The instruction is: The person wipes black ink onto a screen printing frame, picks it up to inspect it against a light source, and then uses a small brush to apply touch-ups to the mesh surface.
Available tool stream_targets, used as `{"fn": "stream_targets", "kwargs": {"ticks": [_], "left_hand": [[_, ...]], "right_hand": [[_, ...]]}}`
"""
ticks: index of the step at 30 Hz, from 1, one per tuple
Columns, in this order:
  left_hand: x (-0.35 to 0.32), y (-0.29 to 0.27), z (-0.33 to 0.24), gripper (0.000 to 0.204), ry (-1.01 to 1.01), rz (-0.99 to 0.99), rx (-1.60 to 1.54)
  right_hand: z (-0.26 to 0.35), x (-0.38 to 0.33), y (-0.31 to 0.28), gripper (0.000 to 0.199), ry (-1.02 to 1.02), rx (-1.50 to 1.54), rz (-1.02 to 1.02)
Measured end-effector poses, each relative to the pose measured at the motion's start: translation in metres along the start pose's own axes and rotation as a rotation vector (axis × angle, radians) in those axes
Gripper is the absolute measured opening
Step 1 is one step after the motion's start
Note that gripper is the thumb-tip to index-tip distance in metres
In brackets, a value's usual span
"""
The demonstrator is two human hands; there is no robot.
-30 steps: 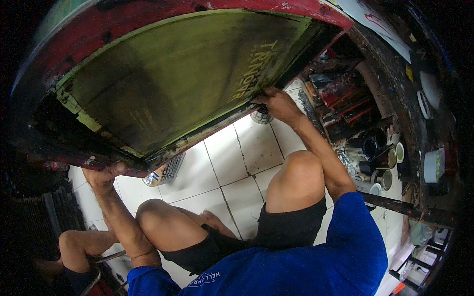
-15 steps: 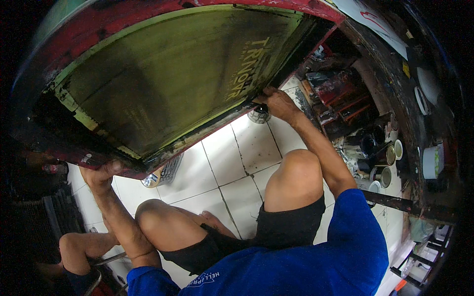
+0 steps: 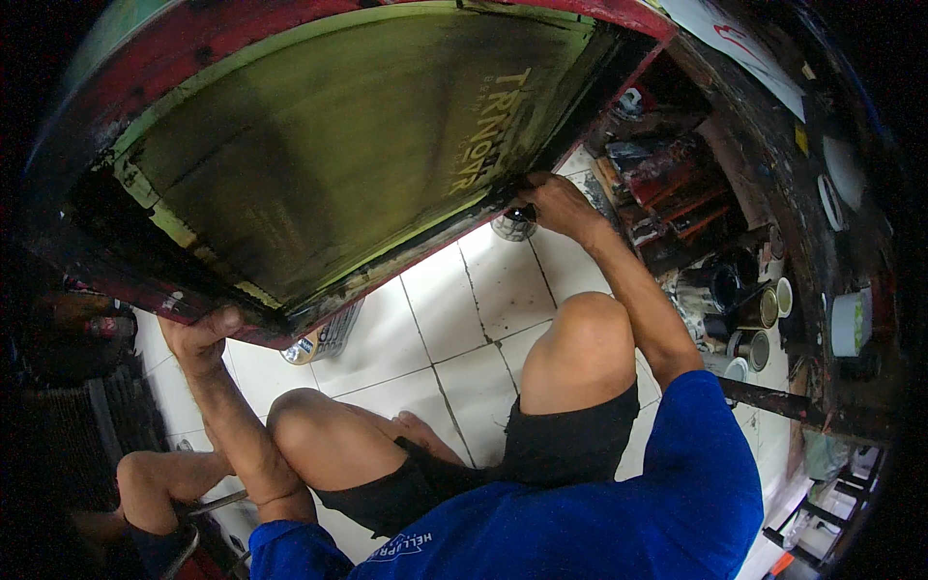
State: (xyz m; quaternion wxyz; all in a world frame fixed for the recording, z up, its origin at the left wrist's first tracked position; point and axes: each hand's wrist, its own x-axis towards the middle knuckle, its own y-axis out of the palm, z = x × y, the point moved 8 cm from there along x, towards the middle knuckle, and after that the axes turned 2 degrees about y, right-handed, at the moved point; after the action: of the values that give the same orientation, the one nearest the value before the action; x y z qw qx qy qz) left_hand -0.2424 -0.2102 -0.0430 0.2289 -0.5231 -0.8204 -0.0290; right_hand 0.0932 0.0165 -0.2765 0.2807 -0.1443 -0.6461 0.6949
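A silk-screen printing frame [image 3: 425,259] with a red and black border tilts up before me. Its yellow-green mesh [image 3: 329,135] carries pale lettering and dark ink smears. My left hand [image 3: 203,338] grips the lower left corner, thumb on the near face and the other fingers mostly hidden behind the edge. Toward the right end of the lower edge, my right hand [image 3: 563,205] is closed with bent fingers against the dark border. Whatever lies between those fingertips is too dark and small to make out.
White floor tiles [image 3: 474,387] lie below, with a metal can [image 3: 307,348] under the frame and a dark-topped container [image 3: 514,224] near my right hand. Several ink cans [image 3: 759,348] and a cluttered shelf [image 3: 677,193] stand at right. Another person's leg [image 3: 174,474] is at lower left.
My right hand has shifted slightly to the right along the frame's lower edge. The left hand keeps its grip on the corner, and the frame stays nearly in place.
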Motion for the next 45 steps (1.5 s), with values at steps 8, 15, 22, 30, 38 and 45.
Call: {"fn": "stream_targets", "kwargs": {"ticks": [8, 15, 22, 30, 38, 45], "left_hand": [[0.000, -0.005, 0.001, 0.083, 0.037, 0.008, 0.064], [-0.001, -0.008, 0.003, 0.082, 0.047, 0.030, 0.075], [0.001, -0.001, -0.001, 0.081, 0.036, -0.011, -0.020], [0.001, -0.004, 0.002, 0.082, 0.039, 0.028, 0.013], [0.004, 0.001, 0.000, 0.084, 0.040, 0.018, -0.040], [0.003, -0.007, 0.005, 0.082, 0.026, 0.028, -0.015]], "right_hand": [[0.004, 0.006, -0.012, 0.034, -0.011, 0.066, -0.142], [0.005, -0.002, -0.016, 0.043, 0.062, 0.099, -0.069], [-0.003, 0.003, -0.003, 0.040, 0.019, 0.067, -0.101], [0.006, -0.008, -0.030, 0.041, 0.084, 0.117, -0.200], [0.005, -0.006, -0.016, 0.039, 0.051, 0.143, -0.210], [0.002, -0.006, -0.023, 0.043, 0.097, 0.090, -0.199]]}}
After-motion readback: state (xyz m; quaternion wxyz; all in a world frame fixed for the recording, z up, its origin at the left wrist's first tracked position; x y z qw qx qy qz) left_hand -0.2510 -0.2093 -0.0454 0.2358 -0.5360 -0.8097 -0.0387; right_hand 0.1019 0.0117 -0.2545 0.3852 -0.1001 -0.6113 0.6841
